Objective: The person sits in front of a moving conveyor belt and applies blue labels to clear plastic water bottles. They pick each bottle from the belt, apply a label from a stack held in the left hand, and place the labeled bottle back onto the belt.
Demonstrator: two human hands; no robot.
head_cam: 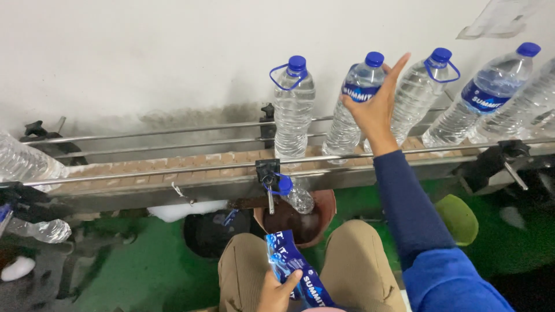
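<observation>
Bottles stand in a row on the conveyor (173, 167) in front of me, running off to both sides of my right hand (374, 104). That conveyor is the biggest thing here, a belt of tan links between steel rails along a white wall (144, 52), well above my left hand (276, 292). My knees in tan trousers (358, 260) flank the left hand, and the green floor (150, 271) lies below them.

My right hand is up at the belt, fingers spread and thumb out, palm against a labelled bottle (352, 107) with a blue cap; I cannot tell if it truly grips it. Just left of that hand stands a bare bottle (293, 110) with a blue carry loop. Just right of it leans another looped bottle (419, 95), then a labelled one (483, 95) farther right.

A brown bucket (324, 208) sits on the floor between my knees, above the left hand, with a small bottle (295, 195) tipped at its rim.

My left hand is closed on a stack of blue labels (295, 268), thumb across them.
</observation>
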